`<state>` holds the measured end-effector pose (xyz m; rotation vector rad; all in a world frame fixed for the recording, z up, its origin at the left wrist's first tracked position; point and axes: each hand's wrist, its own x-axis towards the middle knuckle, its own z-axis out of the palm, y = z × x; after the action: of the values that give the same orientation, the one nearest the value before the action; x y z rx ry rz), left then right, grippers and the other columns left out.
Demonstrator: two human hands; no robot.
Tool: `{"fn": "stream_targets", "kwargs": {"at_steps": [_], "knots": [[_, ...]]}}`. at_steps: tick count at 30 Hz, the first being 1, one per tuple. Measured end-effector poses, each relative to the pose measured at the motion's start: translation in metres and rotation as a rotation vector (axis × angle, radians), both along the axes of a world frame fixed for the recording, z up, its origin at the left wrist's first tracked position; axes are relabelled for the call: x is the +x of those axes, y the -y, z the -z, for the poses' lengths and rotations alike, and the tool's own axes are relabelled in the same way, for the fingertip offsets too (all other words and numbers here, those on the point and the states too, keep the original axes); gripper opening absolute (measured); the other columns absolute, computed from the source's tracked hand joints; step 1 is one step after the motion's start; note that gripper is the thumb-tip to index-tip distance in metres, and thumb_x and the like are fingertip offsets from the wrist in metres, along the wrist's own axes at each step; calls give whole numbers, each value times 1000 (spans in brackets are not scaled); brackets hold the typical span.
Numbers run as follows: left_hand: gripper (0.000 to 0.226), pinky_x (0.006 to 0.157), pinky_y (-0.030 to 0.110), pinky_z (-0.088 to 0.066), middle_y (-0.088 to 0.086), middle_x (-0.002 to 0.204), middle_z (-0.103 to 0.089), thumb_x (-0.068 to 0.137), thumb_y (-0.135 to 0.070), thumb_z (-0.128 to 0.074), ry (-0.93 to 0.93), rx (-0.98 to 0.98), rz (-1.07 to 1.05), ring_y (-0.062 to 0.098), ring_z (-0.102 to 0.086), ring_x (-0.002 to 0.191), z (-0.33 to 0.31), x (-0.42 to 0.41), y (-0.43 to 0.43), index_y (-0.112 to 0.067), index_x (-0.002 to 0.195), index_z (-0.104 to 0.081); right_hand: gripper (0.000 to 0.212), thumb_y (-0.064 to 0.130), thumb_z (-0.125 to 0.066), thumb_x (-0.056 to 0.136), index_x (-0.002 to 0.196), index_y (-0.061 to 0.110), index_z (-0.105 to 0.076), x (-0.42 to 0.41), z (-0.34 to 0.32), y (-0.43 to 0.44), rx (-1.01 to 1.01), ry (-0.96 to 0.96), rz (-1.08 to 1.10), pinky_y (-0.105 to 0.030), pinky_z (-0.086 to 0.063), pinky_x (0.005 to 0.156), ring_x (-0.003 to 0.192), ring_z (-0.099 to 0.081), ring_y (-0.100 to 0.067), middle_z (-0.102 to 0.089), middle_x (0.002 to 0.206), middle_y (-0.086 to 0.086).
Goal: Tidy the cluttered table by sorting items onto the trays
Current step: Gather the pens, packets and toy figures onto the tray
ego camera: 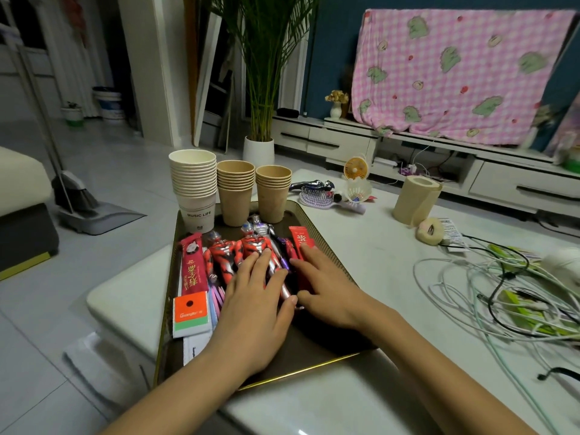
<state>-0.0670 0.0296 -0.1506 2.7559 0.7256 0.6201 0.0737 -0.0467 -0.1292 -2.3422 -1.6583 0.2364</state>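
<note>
A dark tray with a gold rim (314, 365) lies on the white table. At its far end stand a stack of white cups (194, 189) and two stacks of brown cups (236, 191). Several red and silver toy figures (254, 246) lie side by side in the tray, between a long red packet (192, 265) on the left and a red sachet (300, 238) on the right. My left hand (254, 312) lies flat on the figures with straight fingers. My right hand (326, 290) rests beside it, fingers straight, touching the figures and the sachet.
An orange card packet (190, 313) lies at the tray's left. To the right on the table lie a purple hairbrush (317, 197), a shuttlecock (356, 191), a paper roll (416, 197), a tape roll (430, 230) and tangled white and black cables (489, 296).
</note>
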Motion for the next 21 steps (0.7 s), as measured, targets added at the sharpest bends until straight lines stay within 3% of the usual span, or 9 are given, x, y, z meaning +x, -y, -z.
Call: {"fn": "stream_targets", "kwargs": {"at_steps": [4, 16, 19, 21], "knots": [[53, 115, 31, 1, -7, 156, 6, 96, -46, -28, -5, 2, -5, 10, 14, 140, 1, 0, 0, -29, 146, -20, 63, 28, -44, 97, 149, 21, -10, 8, 0, -1, -57, 57, -39, -28, 3, 115, 145, 9, -19, 7, 158, -3], [52, 114, 31, 4, -4, 157, 3, 96, -44, -29, 19, 26, -16, 12, 10, 142, -1, -1, 0, -28, 145, -24, 59, 35, -31, 100, 150, 22, -1, 9, 13, -11, -3, 209, 28, -29, 1, 115, 145, 5, -21, 4, 158, -3], [52, 115, 33, 5, -4, 157, 3, 96, -45, -29, 13, 36, -28, 12, 11, 142, -1, -1, 0, -29, 145, -24, 61, 32, -46, 96, 148, 19, -18, 7, 4, -7, 196, -33, 47, -27, -16, 112, 142, -18, -19, -19, 156, -3], [52, 115, 35, 8, -6, 157, 2, 96, -46, -27, 23, 44, -36, 12, 12, 142, -2, -2, 1, -29, 144, -24, 49, 27, -50, 94, 141, 19, -37, 10, -5, -4, 397, -221, 121, -24, -35, 101, 124, -44, -13, -41, 143, -1]]}}
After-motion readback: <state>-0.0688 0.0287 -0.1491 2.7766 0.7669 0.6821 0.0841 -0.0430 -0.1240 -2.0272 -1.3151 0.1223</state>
